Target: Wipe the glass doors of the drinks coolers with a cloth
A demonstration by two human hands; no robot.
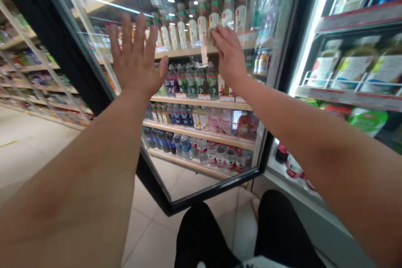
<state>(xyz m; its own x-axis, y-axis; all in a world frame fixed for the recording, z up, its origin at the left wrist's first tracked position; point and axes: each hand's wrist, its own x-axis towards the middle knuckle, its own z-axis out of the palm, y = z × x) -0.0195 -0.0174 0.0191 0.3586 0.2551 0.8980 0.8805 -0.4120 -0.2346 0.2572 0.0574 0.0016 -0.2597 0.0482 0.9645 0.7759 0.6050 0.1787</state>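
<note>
A glass cooler door (191, 192) with a black frame stands swung open in front of me. My left hand (135, 56) is against the upper left of the pane, its fingers spread and nothing in it. Right of it, my right hand (229, 52) is at the glass with fingers bent and pressed together. Whatever may be under its fingertips is too hidden to name. Just left of those fingertips a narrow whitish strip (204, 52) shows on or behind the pane; I cannot tell which. Shelves of bottled drinks (191, 81) show through the glass.
The cooler's lit interior stands at the right, with large bottles (354, 65) on its shelf (351, 96) and green-lidded tubs (367, 119) below. Stocked store shelves (40, 73) run along the left. My knees (201, 234) are close to the door's lower edge, above a tiled floor (147, 205).
</note>
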